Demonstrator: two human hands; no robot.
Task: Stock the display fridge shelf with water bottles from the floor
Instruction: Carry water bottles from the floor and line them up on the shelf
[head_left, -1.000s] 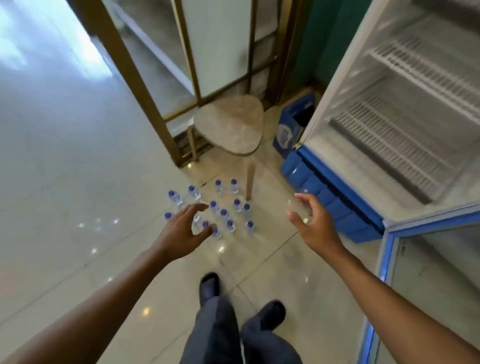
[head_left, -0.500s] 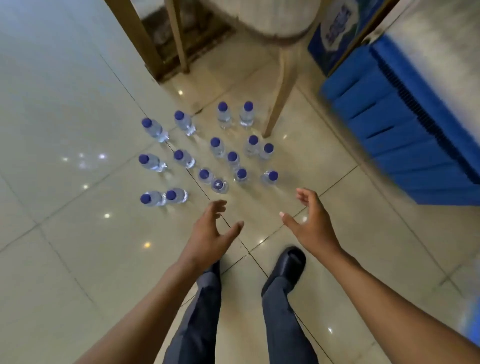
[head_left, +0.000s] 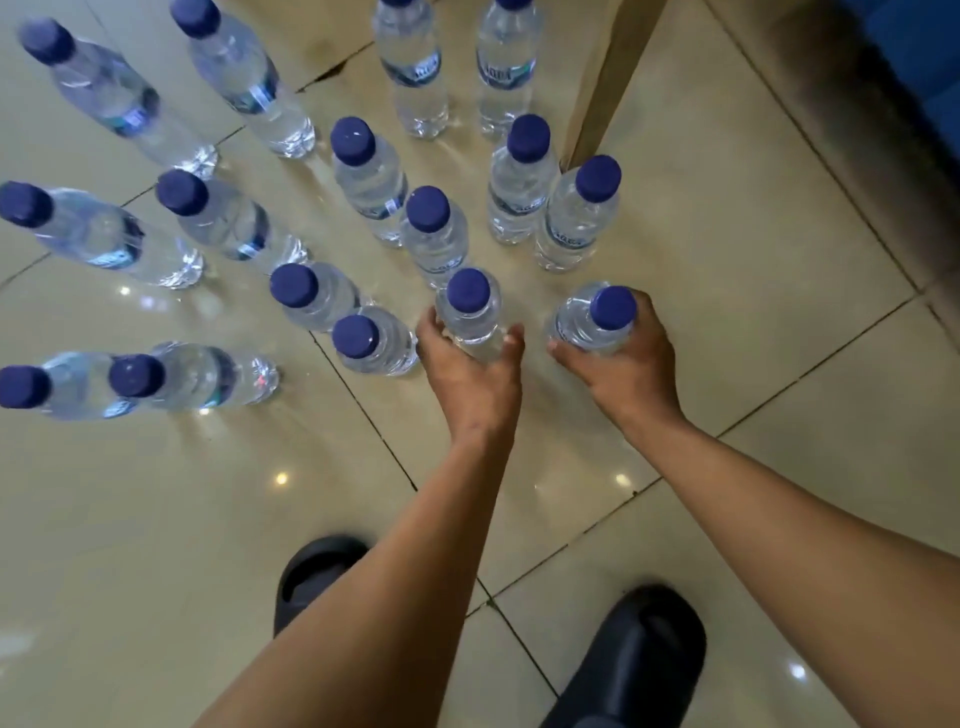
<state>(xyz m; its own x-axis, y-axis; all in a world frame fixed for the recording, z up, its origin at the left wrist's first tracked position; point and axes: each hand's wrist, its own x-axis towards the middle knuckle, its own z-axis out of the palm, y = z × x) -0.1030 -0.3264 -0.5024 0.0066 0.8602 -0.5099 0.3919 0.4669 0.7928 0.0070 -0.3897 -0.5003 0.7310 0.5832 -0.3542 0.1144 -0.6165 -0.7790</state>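
The left hand (head_left: 475, 371) grips a blue-capped water bottle (head_left: 470, 317), thumb and fingers curled round its body below the cap. The right hand (head_left: 626, 364) grips a second water bottle (head_left: 597, 322), fingers wrapped round its shoulder just under the cap. Both bottles stand upright on the tiled floor (head_left: 156, 519), in the near row of the group; whether either base has left the tile cannot be told.

Just left of the left hand stands another bottle (head_left: 371, 343), close to the fingers. Beyond the two held bottles the remaining bottles (head_left: 369, 176) stand upright in loose rows, all with blue caps, reaching to the far and left edges of the view. Two of them stand just beside a pale wooden leg (head_left: 608, 78) at the far side. A dark blue surface (head_left: 914, 57) fills the far right corner. Two dark shoes (head_left: 634, 654) rest on the tiles at the near edge.
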